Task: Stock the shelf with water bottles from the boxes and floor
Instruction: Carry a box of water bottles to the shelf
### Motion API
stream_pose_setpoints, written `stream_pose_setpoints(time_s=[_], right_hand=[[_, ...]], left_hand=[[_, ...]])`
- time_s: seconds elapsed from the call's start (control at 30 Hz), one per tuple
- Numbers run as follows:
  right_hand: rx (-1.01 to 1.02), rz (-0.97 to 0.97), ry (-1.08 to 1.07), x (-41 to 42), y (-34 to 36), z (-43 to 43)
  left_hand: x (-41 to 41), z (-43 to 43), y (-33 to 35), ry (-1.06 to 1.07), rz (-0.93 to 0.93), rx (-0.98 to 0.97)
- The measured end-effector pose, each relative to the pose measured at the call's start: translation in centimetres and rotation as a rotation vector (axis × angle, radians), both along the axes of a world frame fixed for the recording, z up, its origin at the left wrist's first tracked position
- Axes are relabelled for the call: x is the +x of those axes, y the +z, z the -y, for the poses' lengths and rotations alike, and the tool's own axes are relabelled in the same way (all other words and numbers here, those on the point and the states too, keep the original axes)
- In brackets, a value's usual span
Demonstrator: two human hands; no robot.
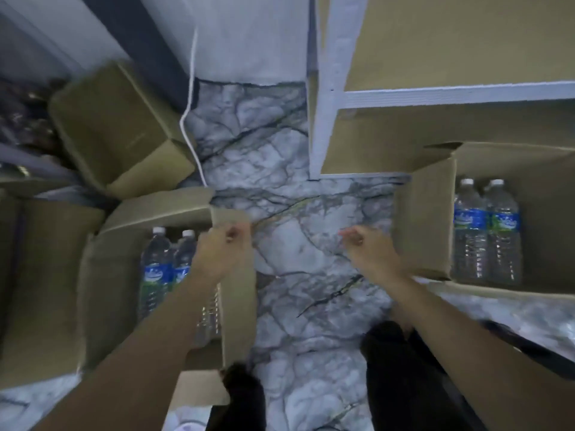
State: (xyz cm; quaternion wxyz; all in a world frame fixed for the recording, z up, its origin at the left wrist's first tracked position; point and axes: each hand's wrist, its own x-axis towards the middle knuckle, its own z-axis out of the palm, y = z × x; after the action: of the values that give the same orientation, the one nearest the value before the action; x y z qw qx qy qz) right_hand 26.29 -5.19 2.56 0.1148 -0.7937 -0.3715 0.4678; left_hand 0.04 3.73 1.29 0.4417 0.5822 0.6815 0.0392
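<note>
Left hand (222,244): curled at the flap of the left brown cardboard box (102,290); I couldn't tell its grip.
Right hand (365,245): loosely curled, empty.
Clear blue-labelled plastic water bottles (155,269): stood in that box and the right cardboard box (423,219), by the white-framed shelf (329,88).

I logged one view only: head-worn, wide-angle, pitched steeply down at the marble floor (298,250). Close range; the person's left hand (217,247) and right hand (368,248) sat mid-frame, shelf (325,98) at upper right.
</note>
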Motion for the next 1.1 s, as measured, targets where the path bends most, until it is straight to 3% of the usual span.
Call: stream_pose_setpoints(time_s=[0.2,0.43,0.6,0.9,1.1], right_hand=[[0.001,-0.168,-0.060,-19.1,-2.8,-2.8],[-0.030,-0.065,-0.259,-30.6,-7.7,-1.6],[-0.068,0.015,-0.313,-32.2,-9.5,-0.5],[-0.131,0.194,-0.299,-32.3,-12.2,0.3],[-0.156,0.257,-0.223,-30.7,-12.8,0.4]], left_hand=[[-21.3,-0.3,1.2,0.073,-0.369,0.095],[-33.9,-0.4,-6.1,0.185,-0.304,-0.062],[-36.1,-0.3,-9.9,0.345,-0.222,-0.174],[-37.5,1.5,-13.3,0.286,-0.252,-0.211],[-35.9,2.2,-13.9,0.172,-0.339,-0.100]])
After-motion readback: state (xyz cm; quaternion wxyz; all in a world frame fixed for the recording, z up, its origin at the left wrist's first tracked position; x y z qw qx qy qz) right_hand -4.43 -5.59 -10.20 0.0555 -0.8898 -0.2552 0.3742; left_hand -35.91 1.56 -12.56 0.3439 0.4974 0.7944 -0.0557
